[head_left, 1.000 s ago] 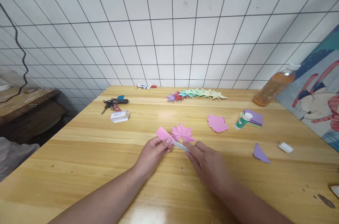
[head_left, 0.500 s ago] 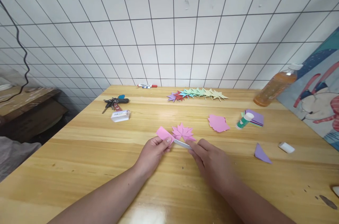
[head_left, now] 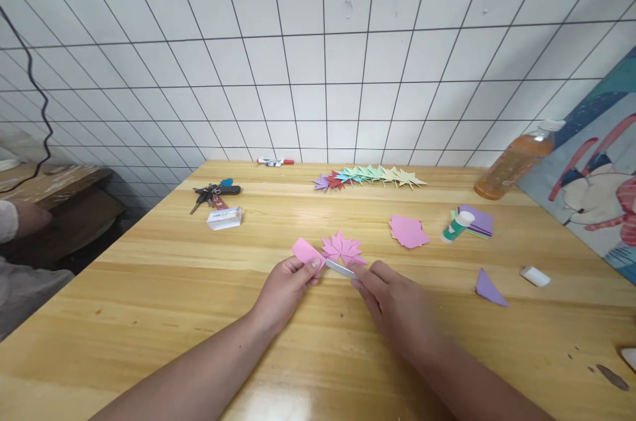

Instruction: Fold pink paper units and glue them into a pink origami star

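Pinching a pink paper piece [head_left: 305, 249] between thumb and curled fingers, the left hand [head_left: 288, 290] is nearly closed; the right hand [head_left: 397, 307] grips a slim whitish strip [head_left: 340, 268] (too small to identify) reaching the paper's right edge, left of a spiky pink paper shape [head_left: 342, 246] on the wooden table [head_left: 199, 315].

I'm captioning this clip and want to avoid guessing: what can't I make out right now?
Head view: the right end of the thin pale-grey strip, hidden by the right hand.
Head view: part of the pink rectangular paper, covered by the left hand.
Head view: the print on the small white rectangular box, too small to read.
Head view: the pale object at lower right, cut off by the picture's edge.
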Demonstrator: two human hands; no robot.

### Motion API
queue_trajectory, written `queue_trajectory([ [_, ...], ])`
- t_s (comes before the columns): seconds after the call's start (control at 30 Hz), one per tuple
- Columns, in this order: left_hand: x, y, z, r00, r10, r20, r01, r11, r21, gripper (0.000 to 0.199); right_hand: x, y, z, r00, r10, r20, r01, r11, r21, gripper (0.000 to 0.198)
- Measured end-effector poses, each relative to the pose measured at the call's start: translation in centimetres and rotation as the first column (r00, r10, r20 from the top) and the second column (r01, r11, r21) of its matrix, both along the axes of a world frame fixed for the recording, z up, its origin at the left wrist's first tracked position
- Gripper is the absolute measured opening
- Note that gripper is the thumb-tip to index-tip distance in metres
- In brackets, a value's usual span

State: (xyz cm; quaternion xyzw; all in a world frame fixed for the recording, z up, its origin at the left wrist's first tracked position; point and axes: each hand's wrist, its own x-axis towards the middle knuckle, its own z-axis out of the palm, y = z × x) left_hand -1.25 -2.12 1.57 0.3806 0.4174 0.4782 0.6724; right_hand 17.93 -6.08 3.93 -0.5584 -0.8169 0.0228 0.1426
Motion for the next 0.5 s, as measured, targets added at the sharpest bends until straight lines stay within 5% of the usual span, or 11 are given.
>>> queue_trajectory([
  [0.5, -0.17, -0.01, -0.24, 0.995, -0.055, -0.083, 0.060, 0.996, 0.058, 0.019, 0.15, 0.06, 0.22, 1.000, 0.009, -0.026, -0.010, 1.000, -0.021, 0.036],
])
